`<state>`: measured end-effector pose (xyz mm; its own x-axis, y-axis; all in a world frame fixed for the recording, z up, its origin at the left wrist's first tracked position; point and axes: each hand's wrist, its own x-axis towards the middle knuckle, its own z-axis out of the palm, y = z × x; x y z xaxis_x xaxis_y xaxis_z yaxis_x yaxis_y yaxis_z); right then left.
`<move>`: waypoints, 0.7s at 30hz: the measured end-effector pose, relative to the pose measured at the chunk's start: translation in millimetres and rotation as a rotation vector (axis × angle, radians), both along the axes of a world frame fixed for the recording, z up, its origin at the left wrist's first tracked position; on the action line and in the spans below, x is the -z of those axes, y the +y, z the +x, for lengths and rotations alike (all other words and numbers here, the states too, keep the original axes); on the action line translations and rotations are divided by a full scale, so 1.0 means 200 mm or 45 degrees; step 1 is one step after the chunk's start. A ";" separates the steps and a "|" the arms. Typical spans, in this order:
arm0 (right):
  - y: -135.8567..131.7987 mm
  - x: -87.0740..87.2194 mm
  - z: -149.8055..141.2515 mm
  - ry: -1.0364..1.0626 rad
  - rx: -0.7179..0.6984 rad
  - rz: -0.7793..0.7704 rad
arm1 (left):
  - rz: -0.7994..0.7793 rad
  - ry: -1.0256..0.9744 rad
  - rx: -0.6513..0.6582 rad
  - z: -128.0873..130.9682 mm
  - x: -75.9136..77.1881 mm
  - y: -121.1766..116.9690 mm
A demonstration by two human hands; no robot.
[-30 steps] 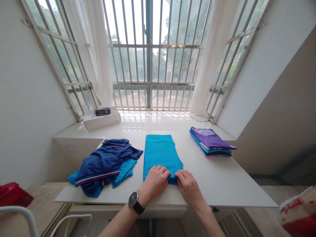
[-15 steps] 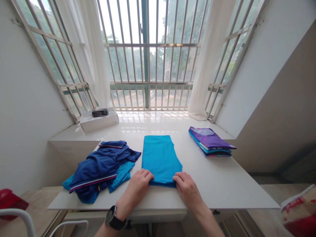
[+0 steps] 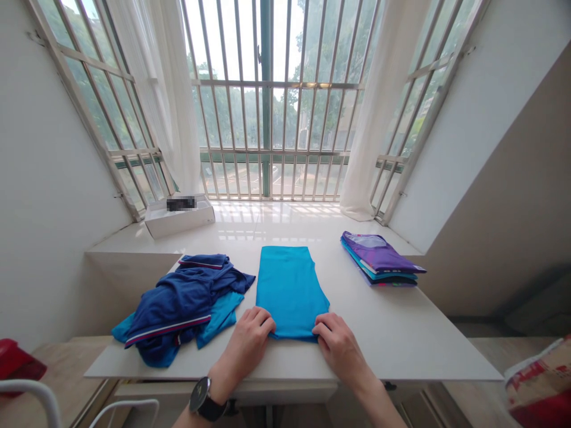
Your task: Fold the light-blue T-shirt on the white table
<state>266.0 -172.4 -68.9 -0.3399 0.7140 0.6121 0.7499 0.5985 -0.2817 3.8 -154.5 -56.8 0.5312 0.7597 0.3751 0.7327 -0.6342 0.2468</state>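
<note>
Head view: the left hand (image 3: 246, 340) has shifted outward from mid-hem to the near-left corner of the folded turquoise garment (image 3: 289, 291), level with the right hand (image 3: 339, 351) at the near-right corner. Both lie open on the fabric; whether they pinch the hem cannot be told. The garment sits mid-counter (image 3: 401, 339), near the front edge. A rumpled navy shirt (image 3: 178, 303) lies toward the left edge, folded shirts (image 3: 379, 255) toward the right. A white box (image 3: 178, 217) stands on the sill before barred windows (image 3: 267, 119).

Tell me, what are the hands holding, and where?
The left hand and the right hand are on the near corners of the folded turquoise garment; whether the fingers pinch or only press, I cannot tell.
</note>
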 end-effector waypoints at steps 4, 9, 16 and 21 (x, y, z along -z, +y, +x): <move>-0.01 -0.03 -0.01 -0.031 -0.002 -0.064 | -0.073 -0.006 -0.006 -0.02 -0.02 -0.03; -0.08 -0.04 -0.01 -0.067 0.012 -0.084 | -0.093 -0.056 0.010 -0.04 -0.05 -0.10; -0.19 0.04 0.00 -0.148 0.134 0.036 | -0.111 0.051 -0.028 -0.03 -0.13 -0.10; -0.19 0.08 -0.01 -0.157 0.194 0.081 | -0.058 0.172 -0.099 0.02 -0.03 0.00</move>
<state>264.1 -210.4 -84.6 -0.3060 0.7241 0.6181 0.8597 0.4891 -0.1472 8.3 -154.2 -50.7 0.5134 0.8150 0.2687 0.8076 -0.5648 0.1699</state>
